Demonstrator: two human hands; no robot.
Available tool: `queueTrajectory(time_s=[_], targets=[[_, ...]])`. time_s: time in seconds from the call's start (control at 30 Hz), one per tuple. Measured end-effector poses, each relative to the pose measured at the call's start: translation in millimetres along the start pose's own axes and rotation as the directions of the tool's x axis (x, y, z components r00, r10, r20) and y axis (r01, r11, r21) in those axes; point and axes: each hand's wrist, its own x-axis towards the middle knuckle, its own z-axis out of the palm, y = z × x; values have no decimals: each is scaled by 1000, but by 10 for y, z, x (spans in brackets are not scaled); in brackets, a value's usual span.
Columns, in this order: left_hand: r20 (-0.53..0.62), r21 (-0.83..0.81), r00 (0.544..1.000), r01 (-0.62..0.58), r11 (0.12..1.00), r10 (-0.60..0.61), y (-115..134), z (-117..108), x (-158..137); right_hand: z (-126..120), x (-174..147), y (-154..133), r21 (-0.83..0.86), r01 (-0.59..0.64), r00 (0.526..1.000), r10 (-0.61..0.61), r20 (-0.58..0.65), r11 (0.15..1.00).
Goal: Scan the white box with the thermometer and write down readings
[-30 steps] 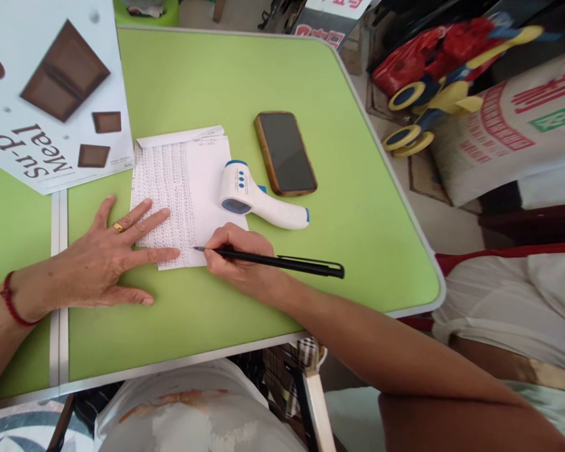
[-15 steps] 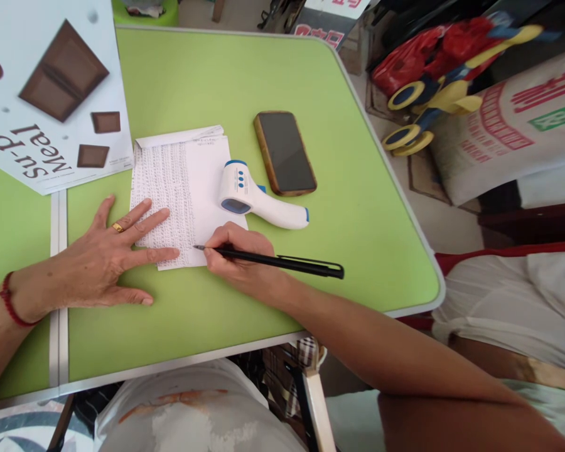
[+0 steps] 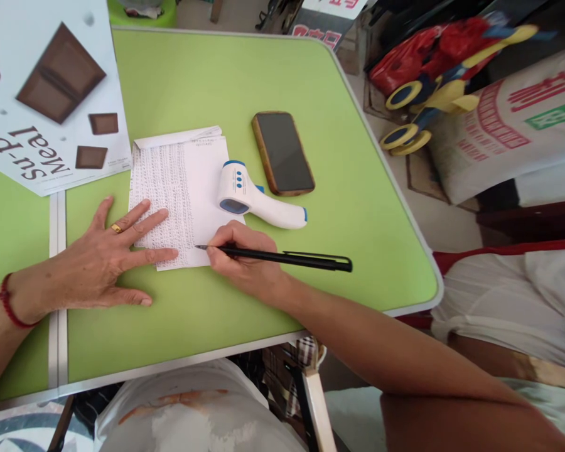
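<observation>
Head view: spread wide and palm down at left, the left hand (image 3: 94,267), three fingers across a white paper sheet (image 3: 202,201), thumb on the green table (image 3: 226,81). Worn there, a gold-coloured ring (image 3: 116,228) and, at the wrist, a red bracelet (image 3: 9,304). Closed around a slim black pen (image 3: 306,261) at right, the right hand (image 3: 252,271), nib beside the sheet's dense handwritten rows, toward the near edge; contact with the paper too fine to tell. Mostly bare white right of those rows, with small writing along the far side and a flap folded at the far edge. Lying partly over the sheet's right edge, a white-and-blue handheld thermometer (image 3: 263,204), handle out onto the tabletop. Just beyond, apart from the sheet, a dark-screened phone (image 3: 284,152) in a brown case. At far left, a white panel (image 3: 42,135) printed with chocolate pieces and the word "Meal." Off the table at far right, a printed sack (image 3: 513,125), a yellow-and-blue object (image 3: 433,97) and a red plastic bag (image 3: 414,59).
</observation>
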Motion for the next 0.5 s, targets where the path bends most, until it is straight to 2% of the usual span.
queueTrajectory(time_s=[0.3,0.5], targets=[[-9,21,999,-30,999,30,-5,8,-3,2,8,0,-17,-17,999,18,33,1000],[31,3,999,8,1000,-8,25,-33,2,-3,3,-9,-19,-18,999,19,31,1000]])
